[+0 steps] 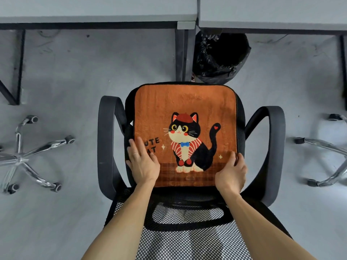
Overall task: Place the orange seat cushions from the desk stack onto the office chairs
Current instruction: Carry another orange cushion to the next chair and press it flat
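Past the chair back point(180, 239), the orange cushion point(187, 102) lies on the seat point(241, 136): a cat in a red beret, "UTE" and "AT" readable. Left hand point(143, 164) presses flat at 8 o'clock, fingers spread; right hand point(231, 174) pinches its 4 o'clock edge.

Cushion print's first letters are hiding under left hand point(143, 166). Right hand point(231, 174) is sitting at the right edge of the cushion point(187, 102), grip unclear. Cushion is covering most of the chair seat point(241, 136) and the near side of the bin point(221, 57). Bottom edge is cutting off backrest point(187, 241) and both forearms. Left chair base point(28, 154) and right chair base point(326, 152) are running out of picture.
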Tool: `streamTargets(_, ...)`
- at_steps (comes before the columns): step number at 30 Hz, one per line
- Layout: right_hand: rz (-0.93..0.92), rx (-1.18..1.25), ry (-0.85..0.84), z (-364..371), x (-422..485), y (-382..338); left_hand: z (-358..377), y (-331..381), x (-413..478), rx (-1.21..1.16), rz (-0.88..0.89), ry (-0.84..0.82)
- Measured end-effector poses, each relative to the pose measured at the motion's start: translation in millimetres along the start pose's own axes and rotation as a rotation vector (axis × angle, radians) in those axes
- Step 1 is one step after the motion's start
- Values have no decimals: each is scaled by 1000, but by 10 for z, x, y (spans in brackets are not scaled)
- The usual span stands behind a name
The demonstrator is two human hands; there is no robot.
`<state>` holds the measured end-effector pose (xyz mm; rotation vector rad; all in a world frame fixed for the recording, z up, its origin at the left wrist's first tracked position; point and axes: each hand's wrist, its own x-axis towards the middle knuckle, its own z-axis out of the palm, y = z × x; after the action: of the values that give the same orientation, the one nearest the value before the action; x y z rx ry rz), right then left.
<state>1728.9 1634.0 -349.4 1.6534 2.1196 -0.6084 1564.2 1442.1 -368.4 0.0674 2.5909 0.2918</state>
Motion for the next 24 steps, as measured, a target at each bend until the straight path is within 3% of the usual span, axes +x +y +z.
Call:
streamTargets(8,-70,47,-222,-156,20,30,-121,29,64,111,37,-256)
streamTargets(12,-161,-64,-380,-503,-132,-25,-432,175,-152,306,72,-395)
streamTargets(16,-385,-177,-548,-1095,-501,-289,-962,590,-760,144,121,-637)
streamTargets(24,-874,-286,-398,-2507,-1724,-771,-2409,741,-2058,-114,278,-407)
